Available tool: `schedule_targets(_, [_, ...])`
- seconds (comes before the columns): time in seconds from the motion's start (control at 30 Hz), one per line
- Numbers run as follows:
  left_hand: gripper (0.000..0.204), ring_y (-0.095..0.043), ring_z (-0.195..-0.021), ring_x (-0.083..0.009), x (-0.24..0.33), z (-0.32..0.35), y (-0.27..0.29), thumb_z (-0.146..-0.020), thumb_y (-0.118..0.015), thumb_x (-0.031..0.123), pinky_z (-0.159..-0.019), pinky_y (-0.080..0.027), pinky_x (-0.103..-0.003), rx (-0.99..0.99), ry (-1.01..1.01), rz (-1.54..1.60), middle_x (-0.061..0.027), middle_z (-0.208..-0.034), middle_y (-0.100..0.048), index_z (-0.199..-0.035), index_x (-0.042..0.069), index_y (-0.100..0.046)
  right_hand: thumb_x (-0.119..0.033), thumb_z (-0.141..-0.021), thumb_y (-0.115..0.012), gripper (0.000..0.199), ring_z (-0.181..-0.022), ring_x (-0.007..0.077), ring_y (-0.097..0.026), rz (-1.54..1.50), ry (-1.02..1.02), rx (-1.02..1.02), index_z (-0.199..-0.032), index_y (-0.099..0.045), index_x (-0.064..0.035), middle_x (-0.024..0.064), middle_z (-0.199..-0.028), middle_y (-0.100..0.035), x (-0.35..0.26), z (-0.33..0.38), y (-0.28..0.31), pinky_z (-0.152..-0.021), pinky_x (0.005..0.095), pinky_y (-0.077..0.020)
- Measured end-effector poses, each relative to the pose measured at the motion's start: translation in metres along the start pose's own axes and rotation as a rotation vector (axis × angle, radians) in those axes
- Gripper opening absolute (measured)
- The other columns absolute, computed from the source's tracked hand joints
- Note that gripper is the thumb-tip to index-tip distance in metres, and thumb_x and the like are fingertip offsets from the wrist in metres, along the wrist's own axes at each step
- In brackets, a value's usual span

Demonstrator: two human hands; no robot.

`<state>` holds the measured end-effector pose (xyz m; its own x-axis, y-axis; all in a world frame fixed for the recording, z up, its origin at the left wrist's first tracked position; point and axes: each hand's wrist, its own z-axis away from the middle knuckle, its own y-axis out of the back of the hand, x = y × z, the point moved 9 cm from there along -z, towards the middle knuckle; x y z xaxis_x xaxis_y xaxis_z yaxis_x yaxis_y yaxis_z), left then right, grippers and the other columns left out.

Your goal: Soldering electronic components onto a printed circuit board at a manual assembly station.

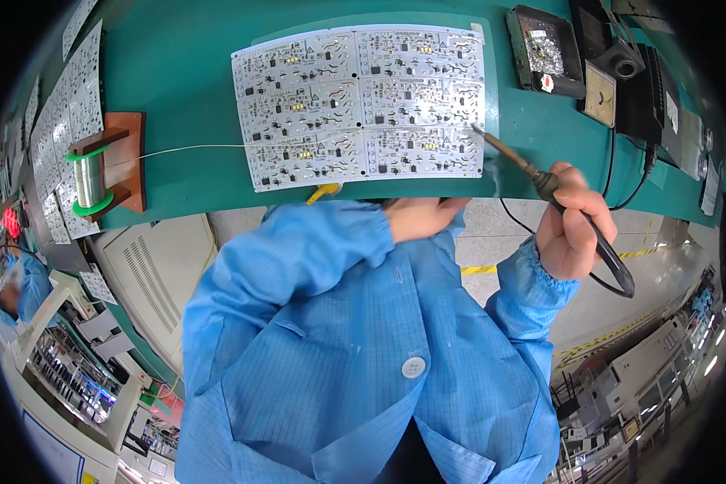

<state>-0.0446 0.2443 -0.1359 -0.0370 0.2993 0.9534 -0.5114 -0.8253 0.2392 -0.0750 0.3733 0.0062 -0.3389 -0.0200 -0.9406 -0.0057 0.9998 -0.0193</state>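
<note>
My right hand (577, 226) is wrapped round the black handle of a soldering iron (527, 168). The iron slants up to the left, its tip at the right edge of a white circuit board panel (361, 105); whether it touches cannot be made out. Several repeated sections fill the panel, which lies flat on the green mat. My left hand (418, 219) is at the bench's front edge, close to my chest, its fingers mostly hidden. A thin solder wire (194, 148) runs from the spool (90, 182) to the panel's left edge.
The spool sits in a brown holder (129, 161) on the left. More circuit boards (66, 113) lie beyond it. A black tray with solder scraps (544, 50), an iron stand (619, 60) and a black box (652, 105) occupy the right. A yellow piece (323, 192) pokes out below the panel.
</note>
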Motion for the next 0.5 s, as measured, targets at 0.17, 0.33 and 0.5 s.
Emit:
schedule_targets(0.17, [0.031, -0.058, -0.092, -0.0325, -0.019, -0.033, -0.035, -0.084, -0.057, 0.02, -0.081, -0.047, -0.039, -0.092, 0.138, 0.157, -0.019, -0.099, -0.06, -0.108, 0.0, -0.056, -0.014, -0.072, -0.054, 0.024, -0.067, 0.0221, -0.043, -0.051, -0.008, 0.116, -0.083, -0.061, 0.0064, 0.0131, -0.068, -0.052, -0.003, 0.004, 0.012, -0.078, 0.0427, -0.0344])
schedule_targets(0.33, [0.032, -0.058, -0.093, -0.0322, -0.024, -0.019, -0.042, -0.084, -0.057, 0.02, -0.081, -0.047, -0.039, -0.09, 0.13, 0.293, -0.0187, -0.101, -0.06, -0.109, 0.0, -0.056, -0.016, -0.078, -0.051, 0.026, -0.075, 0.0255, -0.05, -0.083, -0.011, 0.087, -0.089, -0.063, 0.0045, 0.0165, -0.077, -0.058, -0.002, 0.009, 0.02, -0.091, 0.049, -0.0312])
schedule_targets(0.5, [0.032, -0.057, -0.094, -0.032, -0.026, -0.029, -0.056, -0.084, -0.057, 0.02, -0.082, -0.047, -0.039, -0.078, 0.114, 0.434, -0.0185, -0.102, -0.059, -0.11, 0.0, -0.055, -0.016, -0.078, -0.051, 0.027, -0.076, 0.0261, -0.051, -0.09, -0.002, 0.085, -0.091, -0.064, 0.0034, 0.016, -0.079, -0.06, -0.004, 0.012, 0.023, -0.094, 0.0506, -0.0313])
